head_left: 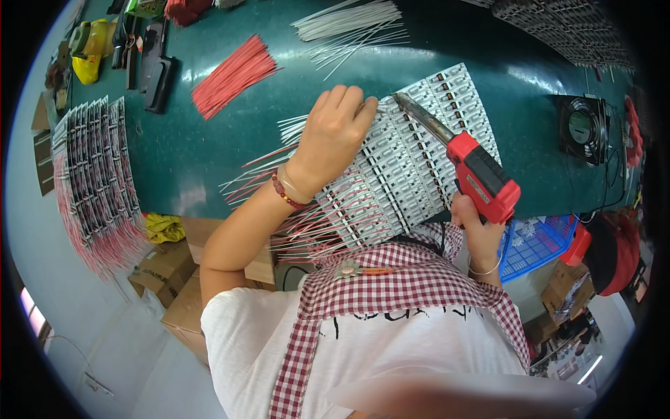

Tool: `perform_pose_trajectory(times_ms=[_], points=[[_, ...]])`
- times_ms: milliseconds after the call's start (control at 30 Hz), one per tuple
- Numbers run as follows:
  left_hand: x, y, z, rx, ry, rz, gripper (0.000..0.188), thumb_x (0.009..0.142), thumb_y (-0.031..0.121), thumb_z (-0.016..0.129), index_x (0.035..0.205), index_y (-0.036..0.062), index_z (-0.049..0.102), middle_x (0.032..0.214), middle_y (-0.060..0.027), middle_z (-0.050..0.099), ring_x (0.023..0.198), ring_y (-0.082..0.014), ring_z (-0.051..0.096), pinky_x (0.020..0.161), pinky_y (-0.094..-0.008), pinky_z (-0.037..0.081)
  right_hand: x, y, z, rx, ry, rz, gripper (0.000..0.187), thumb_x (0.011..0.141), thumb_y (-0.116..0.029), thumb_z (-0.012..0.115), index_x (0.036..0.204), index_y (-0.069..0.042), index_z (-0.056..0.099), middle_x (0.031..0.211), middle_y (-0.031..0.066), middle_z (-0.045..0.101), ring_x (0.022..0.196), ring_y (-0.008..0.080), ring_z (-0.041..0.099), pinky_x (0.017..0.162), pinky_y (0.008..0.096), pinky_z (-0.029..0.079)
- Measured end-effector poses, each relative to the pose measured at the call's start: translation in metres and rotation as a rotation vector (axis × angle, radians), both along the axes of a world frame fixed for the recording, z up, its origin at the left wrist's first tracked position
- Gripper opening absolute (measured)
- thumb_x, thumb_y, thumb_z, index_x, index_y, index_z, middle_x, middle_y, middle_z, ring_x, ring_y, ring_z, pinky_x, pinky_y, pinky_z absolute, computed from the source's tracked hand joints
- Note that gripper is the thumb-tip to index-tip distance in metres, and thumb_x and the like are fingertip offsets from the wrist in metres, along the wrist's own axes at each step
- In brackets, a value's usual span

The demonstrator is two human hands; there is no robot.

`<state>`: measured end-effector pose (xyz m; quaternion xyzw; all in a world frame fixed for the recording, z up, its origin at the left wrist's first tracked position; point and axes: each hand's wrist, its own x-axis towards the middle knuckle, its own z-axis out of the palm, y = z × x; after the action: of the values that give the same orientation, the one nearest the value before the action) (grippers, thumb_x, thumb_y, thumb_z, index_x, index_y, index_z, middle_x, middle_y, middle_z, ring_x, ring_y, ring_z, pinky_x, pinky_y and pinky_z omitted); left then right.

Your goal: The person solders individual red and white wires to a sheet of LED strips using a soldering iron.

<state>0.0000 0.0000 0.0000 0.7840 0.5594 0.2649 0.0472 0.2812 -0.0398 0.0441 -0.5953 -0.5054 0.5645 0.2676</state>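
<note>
My right hand grips a red and black soldering gun by its handle. Its metal tip points left and meets the upper left part of a white circuit board panel with many rows of small parts. Over that panel's left edge is my left hand, fingers closed and close to the tip; what they pinch is hidden. Red and white wires stick out leftward from the panel's left side, passing below my left hand and wrist.
On the green table lie a bundle of red wires and one of white wires. Wired panels hang at the left edge. A small black fan stands right, above a blue basket. More panels lie far right.
</note>
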Motion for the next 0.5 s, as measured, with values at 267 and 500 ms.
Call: perform_pose_trajectory(times_ms=[267,500], points=[[0.001,-0.002,0.001,0.005,0.016,0.014,0.028,0.071,-0.001,0.062,0.099,0.0010,0.068,0.080,-0.0075,0.050,0.074,-0.0228,0.052,0.066,-0.0342,0.044,-0.007,0.002,0.004,0.100,-0.124,0.114,0.023,0.075,-0.006,0.081,0.093,-0.003,0.067,0.081,0.0043,0.066,0.066,0.0105,0.059,0.059,0.0272,0.046],[0.001,0.000,0.001,0.011,0.013,0.010,0.028,0.072,0.001,0.061,0.100,0.0009,0.067,0.081,-0.0077,0.050,0.075,-0.0231,0.052,0.067,-0.0340,0.044,-0.005,-0.006,-0.002,0.187,-0.119,-0.073,0.019,0.076,-0.007,0.081,0.089,-0.003,0.068,0.079,0.0024,0.066,0.067,0.0099,0.060,0.061,0.0275,0.048]])
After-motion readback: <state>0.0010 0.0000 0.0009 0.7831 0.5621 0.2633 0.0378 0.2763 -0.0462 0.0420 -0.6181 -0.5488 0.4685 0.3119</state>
